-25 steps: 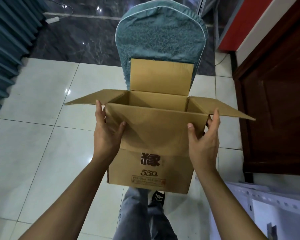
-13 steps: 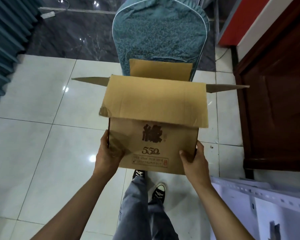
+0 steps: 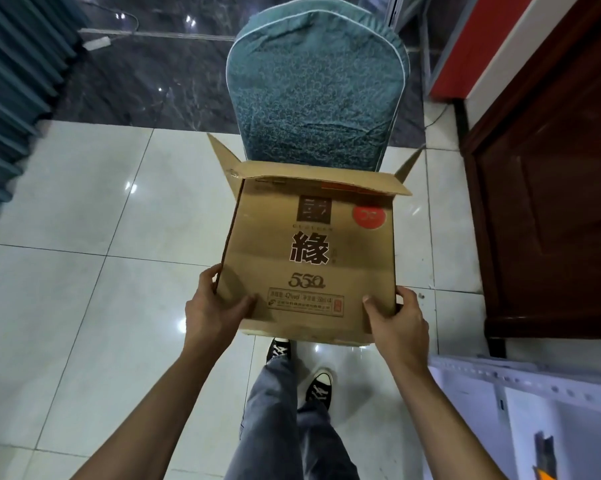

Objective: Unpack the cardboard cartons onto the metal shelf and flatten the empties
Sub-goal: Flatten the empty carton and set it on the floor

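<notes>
Above the floor tiles (image 3: 84, 237) the carton (image 3: 309, 258) hangs tipped away; left hand (image 3: 210, 306) and right hand (image 3: 399, 320) grip its near corners w/ curled fingers (image 3: 209, 276). Prob. emptied; flattening not yet done.

carton (image 3: 309, 258) face: "緣" | "550" | label "42%vol"

Both bare arms reach out in front of the body, and the left hand (image 3: 210, 308) grips the bottom left corner of the carton (image 3: 309, 258) with its thumb on the front, while the right hand (image 3: 401, 322) grips the bottom right corner the same way
</notes>
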Motion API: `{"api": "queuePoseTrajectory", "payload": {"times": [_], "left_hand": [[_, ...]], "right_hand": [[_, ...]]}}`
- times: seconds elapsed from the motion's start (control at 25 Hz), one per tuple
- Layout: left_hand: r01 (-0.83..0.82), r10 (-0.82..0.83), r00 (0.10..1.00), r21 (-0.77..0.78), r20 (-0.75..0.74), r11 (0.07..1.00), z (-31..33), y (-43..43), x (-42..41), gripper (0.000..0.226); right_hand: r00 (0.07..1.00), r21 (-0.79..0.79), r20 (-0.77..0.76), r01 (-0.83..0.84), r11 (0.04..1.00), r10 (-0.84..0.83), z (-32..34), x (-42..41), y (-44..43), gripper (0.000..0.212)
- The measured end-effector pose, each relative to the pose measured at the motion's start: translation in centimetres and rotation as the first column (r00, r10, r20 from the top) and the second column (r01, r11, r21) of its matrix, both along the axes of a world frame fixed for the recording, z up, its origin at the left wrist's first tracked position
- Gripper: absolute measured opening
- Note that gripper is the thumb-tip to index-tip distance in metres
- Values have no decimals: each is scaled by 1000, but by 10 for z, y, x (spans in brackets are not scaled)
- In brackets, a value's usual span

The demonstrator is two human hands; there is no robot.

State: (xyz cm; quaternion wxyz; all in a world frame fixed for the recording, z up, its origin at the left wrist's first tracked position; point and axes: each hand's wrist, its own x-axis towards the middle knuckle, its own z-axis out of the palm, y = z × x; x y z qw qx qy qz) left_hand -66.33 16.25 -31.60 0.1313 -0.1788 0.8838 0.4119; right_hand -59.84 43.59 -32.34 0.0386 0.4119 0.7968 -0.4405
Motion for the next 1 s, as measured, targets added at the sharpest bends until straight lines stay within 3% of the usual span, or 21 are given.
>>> {"api": "queuePoseTrajectory", "payload": {"times": [0.32,0.48,0.68,0.8,0.88,1.0], "left_hand": [[107,-104,981,11,-167,994,67,-6,-13,96],[237,-239,954,-37,-179,971,61,3,-33,96],[130,-139,945,-51,-296,990,40,11,-44,95],[13,-54,919,-108,-390,994,38,25,-48,81],[-14,-57,920,-180,-387,984,37,36,-56,67],[113,-225,908,-311,-353,944,22,37,-64,58]], "right_hand": [[977,28,-191,99,995,-92,65,-15,-2,49],[982,27,-184,44,999,-39,65,-37,-1,48],[957,39,-289,-1,999,12,49,-45,-2,58],[931,188,-359,7,982,62,44,-41,-7,62],[933,269,-334,-42,962,134,35,-38,-10,65],[950,338,-194,-168,926,244,17,-34,-6,63]]}}
